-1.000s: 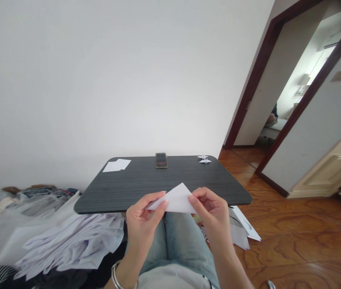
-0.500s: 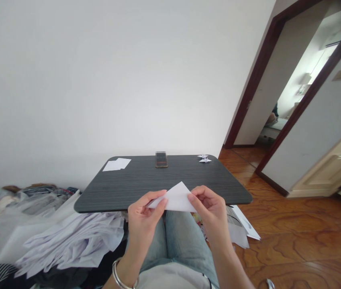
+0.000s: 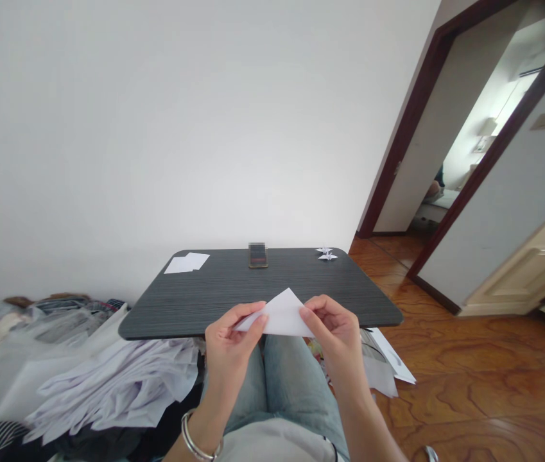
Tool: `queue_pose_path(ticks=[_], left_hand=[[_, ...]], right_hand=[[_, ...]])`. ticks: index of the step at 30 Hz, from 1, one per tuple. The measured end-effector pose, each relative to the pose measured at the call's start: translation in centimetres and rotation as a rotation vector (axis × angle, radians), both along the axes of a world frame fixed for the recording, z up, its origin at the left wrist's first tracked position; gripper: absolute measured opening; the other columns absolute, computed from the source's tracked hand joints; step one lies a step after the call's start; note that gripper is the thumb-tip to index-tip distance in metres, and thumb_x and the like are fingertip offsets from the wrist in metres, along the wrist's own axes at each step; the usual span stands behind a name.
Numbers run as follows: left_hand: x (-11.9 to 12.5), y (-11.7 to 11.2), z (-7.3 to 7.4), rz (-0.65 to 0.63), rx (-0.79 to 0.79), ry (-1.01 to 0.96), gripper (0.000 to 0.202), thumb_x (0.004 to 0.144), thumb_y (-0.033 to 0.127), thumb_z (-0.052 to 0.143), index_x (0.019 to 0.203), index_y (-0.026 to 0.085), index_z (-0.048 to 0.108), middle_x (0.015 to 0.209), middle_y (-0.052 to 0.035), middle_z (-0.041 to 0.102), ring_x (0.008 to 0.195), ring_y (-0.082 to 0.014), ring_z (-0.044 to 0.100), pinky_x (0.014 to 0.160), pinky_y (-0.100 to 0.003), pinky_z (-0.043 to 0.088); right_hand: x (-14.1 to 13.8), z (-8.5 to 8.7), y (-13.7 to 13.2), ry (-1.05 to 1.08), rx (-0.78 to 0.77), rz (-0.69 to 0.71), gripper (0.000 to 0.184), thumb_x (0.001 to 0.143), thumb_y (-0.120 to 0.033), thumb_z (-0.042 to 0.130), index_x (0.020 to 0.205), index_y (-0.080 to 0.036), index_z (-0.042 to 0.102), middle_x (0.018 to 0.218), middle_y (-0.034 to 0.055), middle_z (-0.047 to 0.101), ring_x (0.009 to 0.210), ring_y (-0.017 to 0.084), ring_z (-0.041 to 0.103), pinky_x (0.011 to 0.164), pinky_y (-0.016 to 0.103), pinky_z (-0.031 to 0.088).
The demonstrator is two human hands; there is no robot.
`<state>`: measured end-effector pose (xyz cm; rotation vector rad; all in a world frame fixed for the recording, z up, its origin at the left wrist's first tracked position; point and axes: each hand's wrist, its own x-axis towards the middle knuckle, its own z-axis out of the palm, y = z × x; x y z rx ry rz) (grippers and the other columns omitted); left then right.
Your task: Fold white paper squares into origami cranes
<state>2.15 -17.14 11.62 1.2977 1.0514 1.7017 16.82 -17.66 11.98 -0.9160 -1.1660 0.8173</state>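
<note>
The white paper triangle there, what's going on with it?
A person's left hand and right hand pinch the white paper triangle near its two side corners, its tip pointing away, by the near edge of a dark table. Toward the table's far side are white paper sheets on the left, what looks like a phone mid-way, and two small folded paper birds on the right.
</note>
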Motion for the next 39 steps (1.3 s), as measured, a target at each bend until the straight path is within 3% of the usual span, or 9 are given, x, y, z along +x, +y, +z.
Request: queue_pose_path(ticks=[14, 21, 27, 30, 34, 39], left_hand=[[0.2, 0.1, -0.1, 0.003, -0.023, 0.03, 0.015, 0.066, 0.026, 0.071, 0.077, 0.015, 0.073, 0.074, -0.005, 0.072, 0.068, -0.0164, 0.065, 0.055, -0.019, 0.051], [-0.3, 1.0, -0.4, 0.004, -0.031, 0.12, 0.013, 0.067, 0.025, 0.07, 0.075, 0.015, 0.073, 0.072, -0.0048, 0.072, 0.065, -0.0159, 0.064, 0.054, -0.019, 0.049], [-0.5, 1.5, -0.5, -0.077, -0.059, 0.198, 0.012, 0.068, 0.024, 0.068, 0.074, 0.015, 0.073, 0.073, -0.0051, 0.072, 0.062, -0.0145, 0.062, 0.053, -0.019, 0.048], [-0.3, 1.5, -0.6, -0.097, -0.058, 0.129, 0.017, 0.066, 0.022, 0.07, 0.082, 0.015, 0.07, 0.071, -0.0035, 0.071, 0.062, -0.0134, 0.062, 0.054, -0.018, 0.048], [0.3, 1.2, -0.6, -0.125, -0.055, -0.136, 0.037, 0.064, 0.021, 0.073, 0.098, 0.018, 0.061, 0.068, 0.0014, 0.067, 0.063, -0.012, 0.062, 0.057, -0.019, 0.051], [0.7, 1.0, -0.4, -0.175, -0.128, -0.3, 0.031, 0.059, 0.02, 0.076, 0.086, 0.016, 0.061, 0.067, 0.0024, 0.066, 0.059, -0.0097, 0.061, 0.054, -0.019, 0.053]], right_hand=[[0.0, -0.5, 0.4, 0.007, -0.028, 0.022, 0.021, 0.075, -0.033, 0.064, 0.065, -0.016, 0.058, 0.057, -0.0013, 0.052, 0.05, 0.01, 0.044, 0.046, 0.02, 0.032], [0.7, -0.7, 1.3, -0.139, -0.07, 0.081, 0.02, 0.074, -0.033, 0.062, 0.064, -0.016, 0.057, 0.056, -0.0018, 0.053, 0.051, 0.011, 0.046, 0.047, 0.021, 0.033], [0.8, -1.1, 2.0, -0.254, -0.085, 0.089, 0.022, 0.076, -0.035, 0.06, 0.064, -0.016, 0.057, 0.056, -0.0016, 0.052, 0.052, 0.011, 0.044, 0.048, 0.021, 0.031], [0.6, -1.6, 2.3, -0.23, -0.07, 0.091, 0.024, 0.078, -0.035, 0.059, 0.064, -0.016, 0.055, 0.056, -0.0019, 0.05, 0.052, 0.01, 0.042, 0.047, 0.021, 0.029], [0.2, -2.4, 2.3, -0.143, -0.016, 0.052, 0.024, 0.08, -0.034, 0.058, 0.065, -0.016, 0.054, 0.058, -0.0024, 0.048, 0.053, 0.009, 0.04, 0.047, 0.021, 0.028], [-0.3, -2.8, 2.1, -0.024, -0.001, 0.024, 0.024, 0.08, -0.035, 0.06, 0.067, -0.016, 0.053, 0.059, -0.0026, 0.047, 0.052, 0.009, 0.039, 0.047, 0.021, 0.028]])
